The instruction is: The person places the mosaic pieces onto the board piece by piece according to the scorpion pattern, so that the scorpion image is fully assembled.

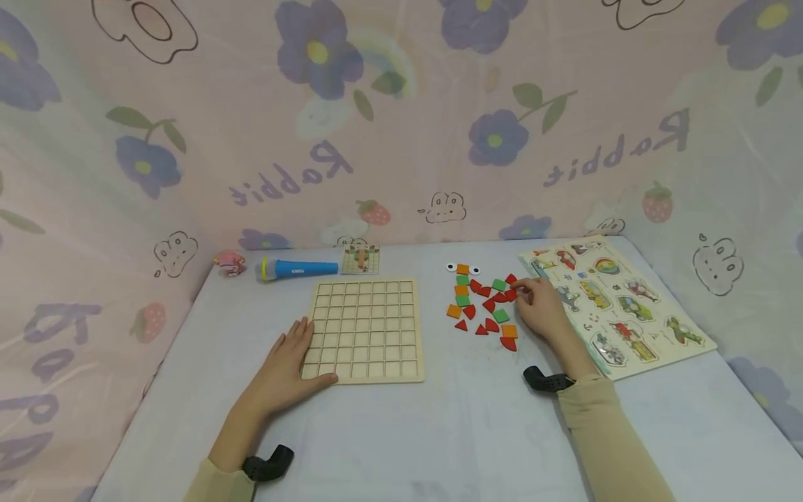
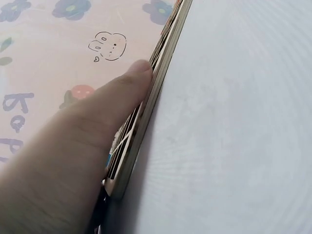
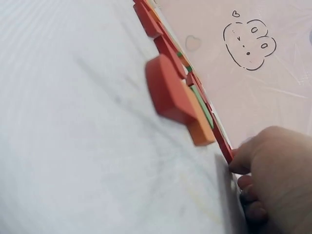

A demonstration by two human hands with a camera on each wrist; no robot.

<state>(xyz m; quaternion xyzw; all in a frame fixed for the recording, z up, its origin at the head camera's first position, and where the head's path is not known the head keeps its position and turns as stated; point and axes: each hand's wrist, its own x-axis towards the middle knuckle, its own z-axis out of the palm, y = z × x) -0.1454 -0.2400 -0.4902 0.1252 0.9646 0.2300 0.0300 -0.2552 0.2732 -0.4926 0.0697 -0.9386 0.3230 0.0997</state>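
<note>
A square wooden grid board (image 1: pixel 366 331) lies flat on the table, its cells bare. My left hand (image 1: pixel 285 359) rests on its left front corner, fingers spread along the left side and thumb (image 2: pixel 129 80) on the front edge. Right of the board lies a loose group of small pieces: orange squares (image 1: pixel 509 331), green squares (image 1: pixel 500 316) and red wedge-shaped pieces (image 1: pixel 509 344). My right hand (image 1: pixel 541 307) is at the right side of this group. Its thumb and fingertips pinch a red wedge piece (image 3: pixel 223 144), partly hidden by the hand.
Two round eye pieces (image 1: pixel 451 268) sit behind the squares. A picture puzzle board (image 1: pixel 602 296) lies at the right, under the right forearm's side. Along the back are a blue toy microphone (image 1: pixel 304 268), a small picture card (image 1: pixel 360 259) and a pink toy (image 1: pixel 230 262).
</note>
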